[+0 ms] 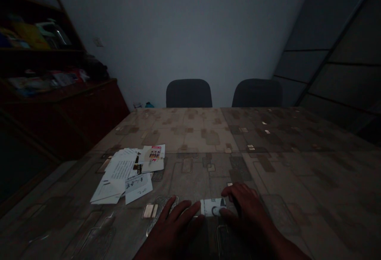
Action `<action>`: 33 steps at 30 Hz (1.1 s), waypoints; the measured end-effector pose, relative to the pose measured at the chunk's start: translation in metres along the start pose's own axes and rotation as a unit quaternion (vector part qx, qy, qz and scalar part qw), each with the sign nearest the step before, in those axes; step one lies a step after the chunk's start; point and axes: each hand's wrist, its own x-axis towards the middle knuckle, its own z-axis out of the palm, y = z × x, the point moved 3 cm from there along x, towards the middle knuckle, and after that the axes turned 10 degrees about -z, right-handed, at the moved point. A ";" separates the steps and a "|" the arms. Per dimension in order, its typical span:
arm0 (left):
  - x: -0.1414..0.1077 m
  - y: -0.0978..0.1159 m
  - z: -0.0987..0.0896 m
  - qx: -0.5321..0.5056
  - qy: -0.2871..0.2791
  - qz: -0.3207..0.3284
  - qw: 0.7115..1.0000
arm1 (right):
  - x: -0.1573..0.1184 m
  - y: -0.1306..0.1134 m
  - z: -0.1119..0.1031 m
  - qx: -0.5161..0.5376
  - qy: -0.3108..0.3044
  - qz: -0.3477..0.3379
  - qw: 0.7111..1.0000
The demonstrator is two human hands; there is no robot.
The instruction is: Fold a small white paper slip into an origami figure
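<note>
A small white piece of paper (210,207) with dark print, apparently folded, lies on the table near its front edge, between my two hands. My left hand (175,226) rests palm down with its fingers spread, the fingertips on the paper's left end. At the other end, my right hand (245,208) has its fingers bent, with the thumb and index finger closed on the paper's right edge. The light is dim, so the exact grip is hard to see.
Left of my hands, several printed sheets and cards (120,168) lie in a loose overlapping pile on the patterned table (190,133). Two dark chairs (189,93) stand at the far side. A shelf cabinet (89,105) stands to the left.
</note>
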 end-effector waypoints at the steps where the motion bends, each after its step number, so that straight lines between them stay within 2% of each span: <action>1: 0.000 0.000 -0.001 -0.002 -0.007 -0.001 1.000 | 0.001 0.000 0.000 0.006 -0.010 0.014 1.000; 5: 0.001 0.001 -0.003 -0.040 -0.014 -0.015 0.999 | 0.007 -0.003 -0.004 0.055 -0.026 0.049 0.997; 9: 0.003 -0.002 -0.010 -0.133 -0.001 -0.084 0.987 | 0.010 -0.003 -0.006 0.175 0.017 0.105 0.979; 12: 0.012 -0.005 -0.022 -0.233 -0.001 -0.169 0.958 | 0.009 -0.002 -0.005 0.260 0.047 0.144 0.954; 15: 0.026 -0.007 -0.034 -0.332 -0.008 -0.267 0.905 | 0.009 -0.006 -0.006 0.291 0.052 0.150 0.943; 17: 0.038 -0.004 -0.043 -0.328 0.027 -0.260 0.908 | 0.009 -0.011 -0.009 0.266 0.056 0.136 0.953; 21: 0.056 0.002 -0.051 -0.251 0.094 -0.192 0.944 | 0.009 -0.021 -0.016 0.178 0.073 0.072 0.979; 24: 0.061 0.004 -0.050 -0.217 0.095 -0.159 0.959 | 0.007 -0.027 -0.016 0.127 0.085 0.012 0.988; 26: 0.062 0.004 -0.048 -0.246 0.080 -0.173 0.950 | 0.007 -0.030 -0.016 0.108 0.094 -0.014 0.990; 28: 0.060 -0.001 -0.047 -0.323 0.065 -0.242 0.912 | 0.007 -0.030 -0.017 0.096 0.101 -0.022 0.990; 31: 0.055 -0.005 -0.040 -0.481 0.010 -0.357 0.801 | 0.009 -0.031 -0.020 0.080 0.122 -0.050 0.988; 33: 0.054 -0.001 -0.034 -0.549 -0.054 -0.384 0.740 | 0.010 -0.034 -0.021 0.067 0.134 -0.091 0.985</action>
